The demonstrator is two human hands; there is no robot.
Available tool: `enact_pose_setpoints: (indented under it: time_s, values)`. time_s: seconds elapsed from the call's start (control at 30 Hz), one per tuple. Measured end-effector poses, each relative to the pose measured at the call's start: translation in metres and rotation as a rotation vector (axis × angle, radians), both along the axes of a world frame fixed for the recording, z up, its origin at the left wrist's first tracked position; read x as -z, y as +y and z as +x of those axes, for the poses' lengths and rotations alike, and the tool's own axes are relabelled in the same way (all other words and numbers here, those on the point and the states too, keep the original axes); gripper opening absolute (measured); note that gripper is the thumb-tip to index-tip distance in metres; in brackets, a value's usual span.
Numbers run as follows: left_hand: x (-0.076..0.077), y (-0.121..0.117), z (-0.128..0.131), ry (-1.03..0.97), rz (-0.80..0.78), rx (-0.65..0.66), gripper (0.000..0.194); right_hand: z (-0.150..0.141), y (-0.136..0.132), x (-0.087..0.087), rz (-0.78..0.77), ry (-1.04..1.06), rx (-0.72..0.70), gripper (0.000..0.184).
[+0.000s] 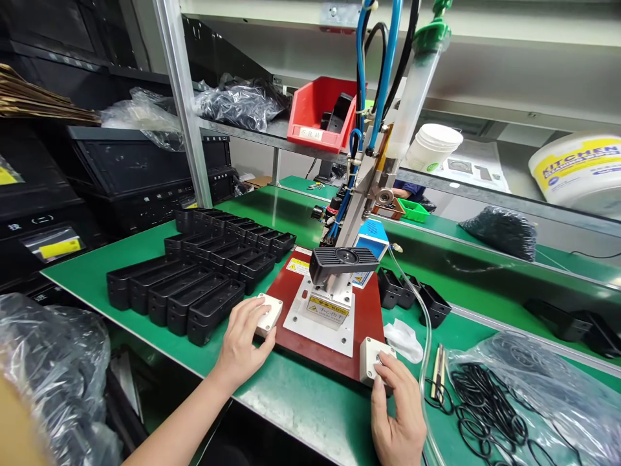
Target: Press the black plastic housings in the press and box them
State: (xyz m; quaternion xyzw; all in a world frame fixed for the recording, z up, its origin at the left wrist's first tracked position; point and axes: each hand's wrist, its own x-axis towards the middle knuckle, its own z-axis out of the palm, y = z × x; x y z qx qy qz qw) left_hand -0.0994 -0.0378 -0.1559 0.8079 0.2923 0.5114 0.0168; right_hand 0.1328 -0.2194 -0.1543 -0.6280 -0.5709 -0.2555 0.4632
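My left hand [244,340] rests with its fingers stretched over a white button box [272,314] at the left front corner of a brown-red base plate [310,349]. On a second white button box [369,362], at the right front corner, lie the fingertips of my right hand [400,408], thumb apart. Neither hand grips anything. Between them stands a bench press [352,220] with a white fixture [327,317] bearing a warning label. A ribbed black housing with a round centre [345,259] sits on top of the fixture, under the press head.
Rows of black trays [204,259] fill the green bench's left side. At right are several black trays [434,304], white tissue [403,340], tweezers [438,369], black rubber rings [495,404] and a clear hose [427,362]. A red bin [313,123] stands on the shelf above.
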Motion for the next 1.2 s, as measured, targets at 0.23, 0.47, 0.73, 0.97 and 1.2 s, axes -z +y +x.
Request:
enact_pose_setpoints:
  time_s: [0.23, 0.47, 0.73, 0.97, 1.2]
  values:
    - [0.000, 0.000, 0.000, -0.013, -0.011, 0.012, 0.043, 0.008, 0.005, -0.023, -0.065, 0.086, -0.024, 0.014]
    - [0.002, 0.001, -0.001, -0.020, -0.028, 0.028, 0.043, -0.001, 0.060, -0.131, -0.128, -0.230, -0.126, 0.031]
    - [0.002, 0.001, -0.004, -0.035, -0.034, 0.050, 0.041, 0.000, 0.131, -0.189, -0.582, -0.461, -0.233, 0.053]
    - [0.003, 0.002, -0.005, -0.053, -0.040, 0.054, 0.038, 0.005, 0.143, -0.202, -0.657, -0.469, -0.319, 0.054]
    - [0.005, 0.003, -0.005, -0.059, -0.044, 0.058, 0.039, 0.003, 0.141, -0.197, -0.621, -0.392, -0.286, 0.055]
